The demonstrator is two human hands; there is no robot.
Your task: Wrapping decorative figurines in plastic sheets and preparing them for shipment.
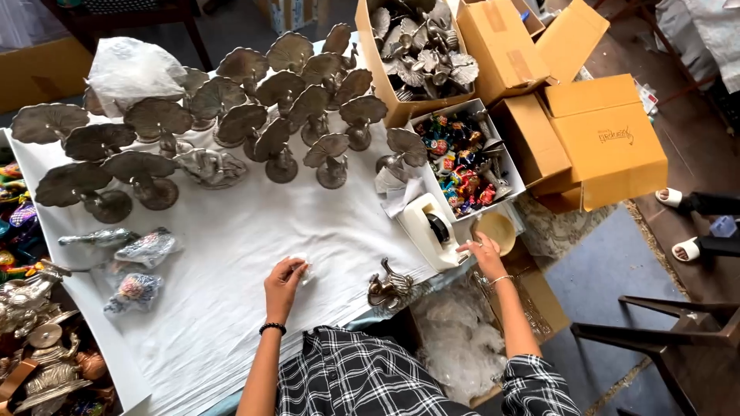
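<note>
My left hand (284,281) rests on the white cloth (231,254) with its fingers pinched on a small white piece, maybe tape or paper. My right hand (484,253) reaches out to the right edge of the table, fingertips touching the white tape dispenser (428,229), beside a small round brass bowl (496,229). A small metal bird figurine (389,286) stands on the cloth between my two hands.
Many metal fan-tailed peacock figurines (281,150) stand across the back of the cloth. Wrapped items in clear bags (139,262) lie at left. An open carton of figurines (420,50), a box of colourful pieces (462,158) and closed cartons (609,142) sit at right. A chair (671,339) stands lower right.
</note>
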